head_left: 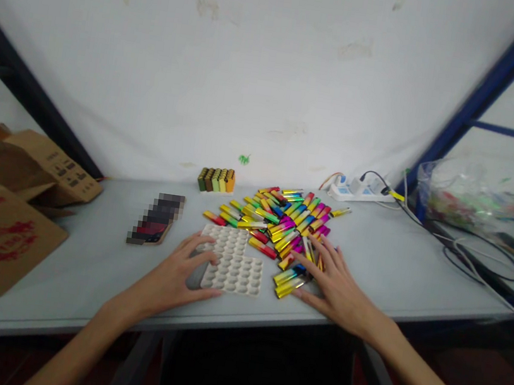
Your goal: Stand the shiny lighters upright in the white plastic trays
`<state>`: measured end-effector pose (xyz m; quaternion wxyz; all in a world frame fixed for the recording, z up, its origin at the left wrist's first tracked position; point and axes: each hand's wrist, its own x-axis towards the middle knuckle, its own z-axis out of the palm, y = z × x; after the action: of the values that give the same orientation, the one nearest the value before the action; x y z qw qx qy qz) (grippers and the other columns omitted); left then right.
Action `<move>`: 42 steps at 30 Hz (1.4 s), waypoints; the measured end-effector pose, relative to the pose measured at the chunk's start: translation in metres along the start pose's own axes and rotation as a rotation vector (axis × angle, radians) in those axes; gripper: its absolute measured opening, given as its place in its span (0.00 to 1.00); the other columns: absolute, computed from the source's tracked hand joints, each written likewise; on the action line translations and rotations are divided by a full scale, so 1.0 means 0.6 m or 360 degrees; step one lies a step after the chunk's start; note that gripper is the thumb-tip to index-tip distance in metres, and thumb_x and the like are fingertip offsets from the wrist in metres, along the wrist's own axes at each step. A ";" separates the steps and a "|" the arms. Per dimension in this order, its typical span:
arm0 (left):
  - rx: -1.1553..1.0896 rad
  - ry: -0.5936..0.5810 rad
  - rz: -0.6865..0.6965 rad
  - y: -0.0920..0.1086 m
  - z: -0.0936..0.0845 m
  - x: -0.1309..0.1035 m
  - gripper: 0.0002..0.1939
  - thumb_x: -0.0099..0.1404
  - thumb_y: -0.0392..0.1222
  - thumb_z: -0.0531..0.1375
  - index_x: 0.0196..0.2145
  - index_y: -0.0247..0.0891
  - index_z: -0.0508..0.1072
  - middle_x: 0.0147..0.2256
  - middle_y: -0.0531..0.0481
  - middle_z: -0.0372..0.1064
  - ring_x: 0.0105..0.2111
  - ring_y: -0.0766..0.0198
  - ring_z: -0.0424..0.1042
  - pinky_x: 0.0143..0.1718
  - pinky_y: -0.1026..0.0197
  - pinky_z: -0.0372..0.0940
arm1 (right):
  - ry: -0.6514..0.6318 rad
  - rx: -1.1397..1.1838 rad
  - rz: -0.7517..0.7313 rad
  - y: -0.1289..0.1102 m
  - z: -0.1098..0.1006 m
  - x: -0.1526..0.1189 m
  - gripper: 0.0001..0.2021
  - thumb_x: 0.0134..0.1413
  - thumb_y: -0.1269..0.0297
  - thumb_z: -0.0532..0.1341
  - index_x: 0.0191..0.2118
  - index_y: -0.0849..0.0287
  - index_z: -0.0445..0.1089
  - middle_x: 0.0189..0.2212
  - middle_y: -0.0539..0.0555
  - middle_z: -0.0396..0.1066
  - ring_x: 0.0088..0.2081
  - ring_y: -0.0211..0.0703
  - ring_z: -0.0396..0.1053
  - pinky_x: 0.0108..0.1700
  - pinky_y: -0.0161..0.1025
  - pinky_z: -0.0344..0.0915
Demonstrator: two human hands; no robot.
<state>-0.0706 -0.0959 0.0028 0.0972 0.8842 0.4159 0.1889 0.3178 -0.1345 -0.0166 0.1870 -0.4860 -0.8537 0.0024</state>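
A white moulded tray [232,272] with rows of round hollows lies near the table's front edge; a second such tray [226,238] seems to overlap it behind. My left hand [186,268] rests at the trays' left side, fingers apart, the fingertips over the hollows and the thumb by the near edge. To the right spreads a loose pile of shiny, many-coloured lighters [277,217]. Over its near right part lies my right hand [333,283], fingers spread and touching several lighters, none plainly gripped. Two yellow lighters [289,285] lie beside its thumb.
Against the wall stands a block of upright lighters [216,180]. A phone [156,220] lies left of the trays. Cardboard boxes [7,234] fill the left end. At the back right are a power strip [362,191], cables [424,225] and a plastic bag [467,196].
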 end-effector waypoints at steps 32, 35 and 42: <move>-0.0021 0.0286 0.0018 -0.028 0.011 -0.022 0.20 0.60 0.57 0.69 0.45 0.45 0.75 0.57 0.43 0.72 0.64 0.44 0.64 0.65 0.38 0.63 | -0.0066 -0.0032 -0.0158 0.131 0.060 0.288 0.30 0.74 0.47 0.44 0.74 0.52 0.50 0.69 0.62 0.58 0.67 0.57 0.59 0.67 0.60 0.56; -0.0029 0.0269 0.0004 -0.024 0.009 -0.020 0.19 0.60 0.57 0.69 0.43 0.45 0.75 0.57 0.44 0.72 0.64 0.45 0.64 0.65 0.39 0.62 | -0.0097 -0.0027 -0.0124 0.132 0.066 0.306 0.27 0.74 0.49 0.46 0.70 0.55 0.58 0.64 0.63 0.66 0.60 0.55 0.68 0.64 0.54 0.60; -0.0034 0.0271 -0.0021 -0.026 0.015 -0.018 0.19 0.60 0.57 0.70 0.43 0.44 0.75 0.57 0.44 0.71 0.64 0.45 0.63 0.65 0.38 0.62 | -0.0036 -0.0085 -0.0059 0.150 0.063 0.381 0.22 0.74 0.57 0.48 0.61 0.66 0.68 0.59 0.68 0.70 0.59 0.52 0.68 0.63 0.46 0.60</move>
<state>-0.0844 -0.0944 -0.0133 0.0722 0.8612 0.4263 0.2672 0.2758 0.1098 0.0040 0.1644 -0.4748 -0.8644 -0.0182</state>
